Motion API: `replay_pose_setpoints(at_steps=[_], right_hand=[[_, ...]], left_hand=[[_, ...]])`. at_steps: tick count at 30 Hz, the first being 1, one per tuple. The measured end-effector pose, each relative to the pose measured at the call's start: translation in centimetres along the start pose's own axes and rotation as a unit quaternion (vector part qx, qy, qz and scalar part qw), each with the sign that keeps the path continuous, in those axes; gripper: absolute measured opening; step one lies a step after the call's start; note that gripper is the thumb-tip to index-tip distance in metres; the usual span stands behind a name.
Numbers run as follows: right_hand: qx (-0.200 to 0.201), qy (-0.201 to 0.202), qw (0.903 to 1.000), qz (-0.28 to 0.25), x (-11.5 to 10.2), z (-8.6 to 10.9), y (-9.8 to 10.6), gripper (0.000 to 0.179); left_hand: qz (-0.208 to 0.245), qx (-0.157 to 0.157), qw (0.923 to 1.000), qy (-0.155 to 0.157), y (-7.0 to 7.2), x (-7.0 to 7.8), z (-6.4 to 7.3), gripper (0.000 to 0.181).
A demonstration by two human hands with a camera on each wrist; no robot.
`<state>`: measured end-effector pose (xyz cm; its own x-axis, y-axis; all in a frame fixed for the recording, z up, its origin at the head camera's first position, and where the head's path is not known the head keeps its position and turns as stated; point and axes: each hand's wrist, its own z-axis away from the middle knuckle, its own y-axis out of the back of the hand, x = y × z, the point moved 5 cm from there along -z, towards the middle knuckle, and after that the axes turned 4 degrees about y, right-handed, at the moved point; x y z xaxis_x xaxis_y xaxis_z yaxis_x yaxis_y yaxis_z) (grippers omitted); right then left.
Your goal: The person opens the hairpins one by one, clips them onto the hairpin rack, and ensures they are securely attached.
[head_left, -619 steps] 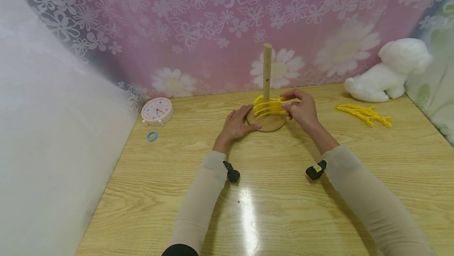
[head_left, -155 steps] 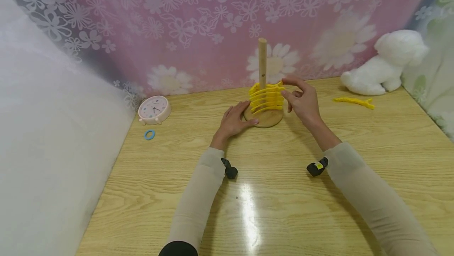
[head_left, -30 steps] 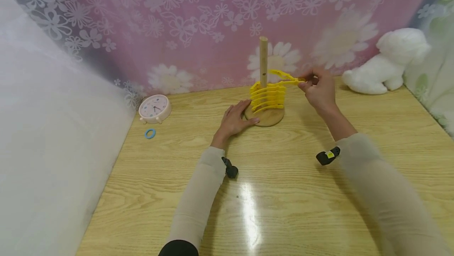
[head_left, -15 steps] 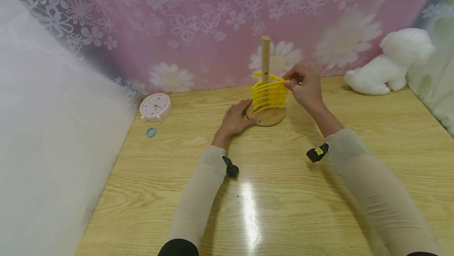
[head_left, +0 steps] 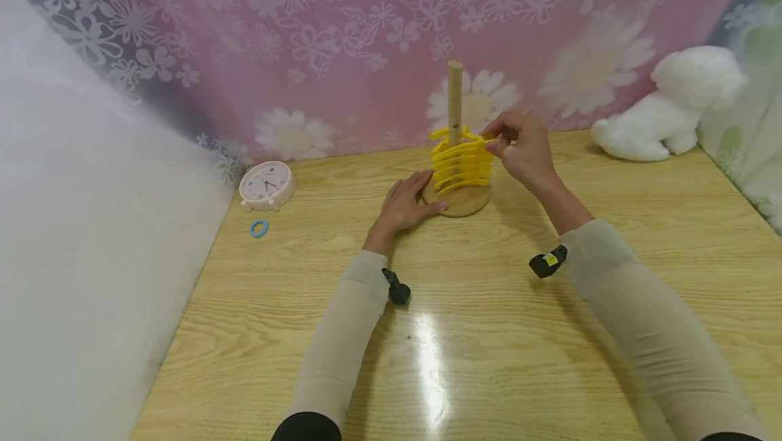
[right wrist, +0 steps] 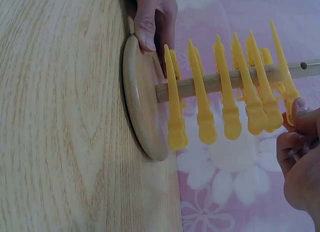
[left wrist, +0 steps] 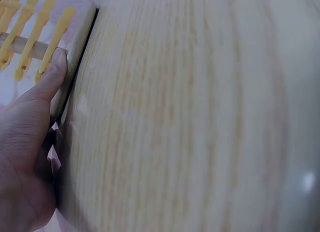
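A wooden stand, a round base (head_left: 466, 205) with an upright pole (head_left: 455, 95), bears several yellow alligator hair clips (head_left: 461, 166) clamped one above another on its pole. My left hand (head_left: 403, 210) rests at the left of the base, fingers and thumb spread along its rim. Between thumb and fingers, my right hand (head_left: 523, 149) pinches the end of the topmost hair clip (right wrist: 282, 61). That clip's arms lie either side of the pole, above the others, as the right wrist view shows. In the left wrist view, the left thumb (left wrist: 56, 69) presses on the base.
A pink alarm clock (head_left: 267, 186) stands at the back left, with a blue ring (head_left: 259, 228) in front of it. At the back right sits a white plush dog (head_left: 668, 112). A flowered pink cloth (head_left: 342, 54) hangs behind the wooden table (head_left: 293, 346).
My right hand has brought the last yellow hair clip leftward from the right side onto the pole, above the rest. The clips have grown in number over the earlier frames. My left hand stays put.
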<state>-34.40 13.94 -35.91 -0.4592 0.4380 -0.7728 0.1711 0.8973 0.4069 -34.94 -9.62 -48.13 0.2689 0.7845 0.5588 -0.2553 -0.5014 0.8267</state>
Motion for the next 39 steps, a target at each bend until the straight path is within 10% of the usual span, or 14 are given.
replay_pose_setpoints(at_steps=[23,32,39], right_hand=[[-0.029,-0.041,0.9984,-0.024,0.19,0.19,-0.04,0.021],[-0.017,0.021,0.9984,0.049,-0.31,-0.26,0.0,0.017],[-0.042,0.006,0.9991,0.005,0.19,0.07,-0.01,0.022]], left_hand=[[0.008,-0.001,0.9999,0.008,-0.05,0.03,0.14,0.088],[0.005,0.004,0.9999,0.008,0.11,0.11,0.2,0.088],[0.006,0.003,0.9999,0.011,0.04,0.18,0.21,0.088]])
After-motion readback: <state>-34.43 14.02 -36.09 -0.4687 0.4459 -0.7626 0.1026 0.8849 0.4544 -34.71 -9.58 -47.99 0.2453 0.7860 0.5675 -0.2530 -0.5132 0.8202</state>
